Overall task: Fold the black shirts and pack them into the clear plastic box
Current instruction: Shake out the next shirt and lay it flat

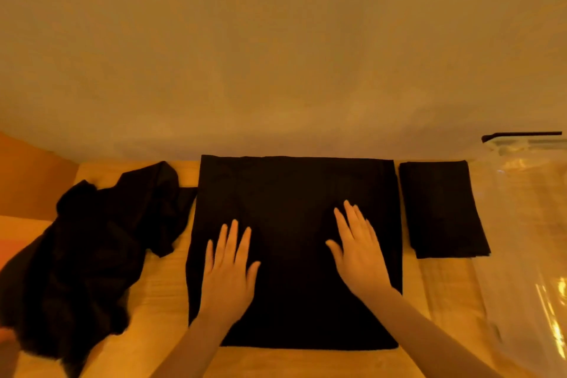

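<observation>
Left hand (pixel 228 267) lay flat, fingers straight and spread, palm down on the near-left part of the spread shirt (pixel 294 248). Right hand (pixel 357 252) likewise flat and wide on the near-right part, fingers pointing away from the body. Neither hand gripped cloth; both pressed it to the wooden table (pixel 435 291).

The spread shirt was a near-square black panel at table centre, edges straight, far edge close to the pale wall (pixel 276 55). Sleeves not visible, so judged already tucked in, though black on black made the layers hard to read.

Just right of it, apart by a thin strip of wood, lay a folded shirt (pixel 441 209), a narrow rectangle. Beyond that, at the right edge, stood the clear plastic box (pixel 527 239), its far rim carrying a dark strip; could not tell whether anything was inside. To the left, a rumpled heap of unfolded shirts (pixel 92 255) reached the near-left corner.

Step in hand: judged to be smoothing the centre shirt midway through its fold. Next move would call for pinching one edge with both hands and laying it across to match the folded shirt's width, keeping the edges aligned. Packing not yet begun, as far as could be seen.
</observation>
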A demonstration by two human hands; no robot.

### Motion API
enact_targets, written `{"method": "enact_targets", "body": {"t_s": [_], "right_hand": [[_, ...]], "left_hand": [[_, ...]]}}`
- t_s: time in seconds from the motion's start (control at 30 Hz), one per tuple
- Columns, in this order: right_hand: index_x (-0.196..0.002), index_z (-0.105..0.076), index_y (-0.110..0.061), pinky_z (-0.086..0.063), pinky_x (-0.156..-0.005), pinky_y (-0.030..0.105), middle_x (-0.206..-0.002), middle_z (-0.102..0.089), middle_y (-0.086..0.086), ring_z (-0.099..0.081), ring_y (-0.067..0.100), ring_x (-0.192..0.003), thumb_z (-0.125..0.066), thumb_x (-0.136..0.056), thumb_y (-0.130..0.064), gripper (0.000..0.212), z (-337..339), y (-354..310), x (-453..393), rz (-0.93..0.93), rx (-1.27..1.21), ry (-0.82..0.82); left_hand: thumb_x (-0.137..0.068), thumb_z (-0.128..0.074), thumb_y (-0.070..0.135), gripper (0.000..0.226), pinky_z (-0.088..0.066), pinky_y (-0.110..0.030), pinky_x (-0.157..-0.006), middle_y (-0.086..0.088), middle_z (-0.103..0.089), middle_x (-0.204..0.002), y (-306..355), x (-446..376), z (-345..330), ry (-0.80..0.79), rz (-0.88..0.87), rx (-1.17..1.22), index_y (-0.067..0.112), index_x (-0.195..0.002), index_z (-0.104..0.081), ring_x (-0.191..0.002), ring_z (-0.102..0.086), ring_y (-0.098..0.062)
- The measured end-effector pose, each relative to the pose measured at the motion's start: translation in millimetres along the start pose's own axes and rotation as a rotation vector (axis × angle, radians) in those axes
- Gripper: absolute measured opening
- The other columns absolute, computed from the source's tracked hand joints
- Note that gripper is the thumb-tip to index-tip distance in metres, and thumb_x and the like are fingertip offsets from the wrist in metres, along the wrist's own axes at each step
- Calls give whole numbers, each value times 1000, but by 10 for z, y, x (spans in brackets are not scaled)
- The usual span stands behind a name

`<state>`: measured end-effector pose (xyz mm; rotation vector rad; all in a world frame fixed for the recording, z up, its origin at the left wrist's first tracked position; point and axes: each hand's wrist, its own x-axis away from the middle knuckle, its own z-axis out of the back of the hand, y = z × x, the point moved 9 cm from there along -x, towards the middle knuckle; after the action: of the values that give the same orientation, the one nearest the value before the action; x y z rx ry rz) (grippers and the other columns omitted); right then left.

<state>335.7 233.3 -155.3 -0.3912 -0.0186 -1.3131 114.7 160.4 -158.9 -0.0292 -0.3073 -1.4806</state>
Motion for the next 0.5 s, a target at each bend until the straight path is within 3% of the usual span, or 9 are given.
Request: {"method": "enact_targets", "body": {"t_s": [0.1, 0.23, 0.4, 0.5], "right_hand": [[-143, -26, -16, -7, -116, 35, -150, -29, 5, -9, 16, -142, -3, -98, -51, 62, -176, 178, 255, 24, 123, -62], [-144, -18, -18, -1, -114, 31, -150, -31, 4, 10, 8, -143, -1, -98, -50, 59, -129, 319, 352, 36, 186, -86], [-145, -19, -16, -5, -114, 34, -151, -20, -1, 6, 11, -144, -4, -99, -47, 57, -59, -32, 759, 139, 151, -19], [-148, -10, -22, -8, -112, 36, -157, -9, -2, 6, 12, -144, -3, -98, -50, 59, -354, -55, 1178, 170, 170, -70]], "left_hand": [[-96, -4, 49, 63, -2, -40, -113, -14, -36, -146, -276, 259, -135, -40, 98, -22, 12, -141, -29, -137, -21, -26], [-97, -5, 49, 62, -3, -40, -113, -14, -35, -146, -369, 426, -153, -58, 112, -16, 11, -141, -28, -138, -18, -25], [-97, -7, 48, 63, 1, -39, -115, -12, -23, -150, -476, 776, -157, -9, 62, 0, 7, -143, -24, -145, 4, -20], [-96, -8, 52, 69, -8, -37, -115, -12, -23, -150, -642, 1014, -259, -21, 89, 97, 4, -142, -27, -141, -12, -26]]}}
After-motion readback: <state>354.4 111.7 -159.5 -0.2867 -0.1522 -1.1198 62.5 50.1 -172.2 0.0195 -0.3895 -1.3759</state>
